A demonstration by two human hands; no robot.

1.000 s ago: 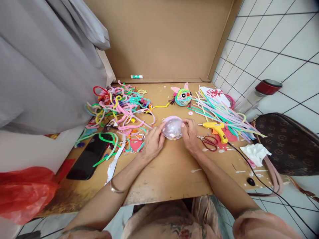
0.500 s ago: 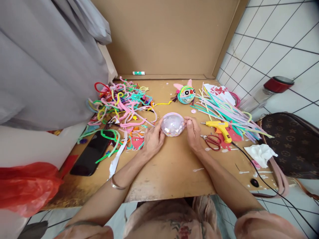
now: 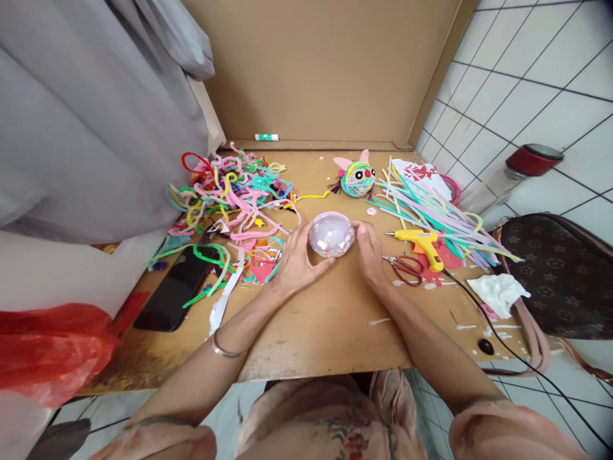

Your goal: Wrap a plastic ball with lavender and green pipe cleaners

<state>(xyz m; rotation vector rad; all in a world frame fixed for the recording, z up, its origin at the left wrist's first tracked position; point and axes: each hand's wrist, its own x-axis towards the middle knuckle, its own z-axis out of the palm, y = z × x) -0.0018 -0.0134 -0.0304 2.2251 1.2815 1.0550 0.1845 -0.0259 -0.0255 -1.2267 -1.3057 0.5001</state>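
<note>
Clear plastic with a pink rim: that is the ball, and it sits between your two hands near the middle of the table. Your left hand curls round its left side, thumb under the front and fingers behind, closed on it. Your right hand presses its fingertips against the right side, fingers bent and close together, so both hands grip the ball. It seems to rest on the table, though your palms hide its base.

Just right of your right hand lie the scissors, and beyond them the glue gun with its nozzle towards the ball. Behind the gun a sheaf of stems fans out to the right. A toy with eyes and pink ears stands behind the ball, well apart from it. A tangle of bent stems covers the table to your left, touching the phone at the near left edge. A tissue lies at the right edge beside the handbag, and a jar stands against the tiles behind it
</note>
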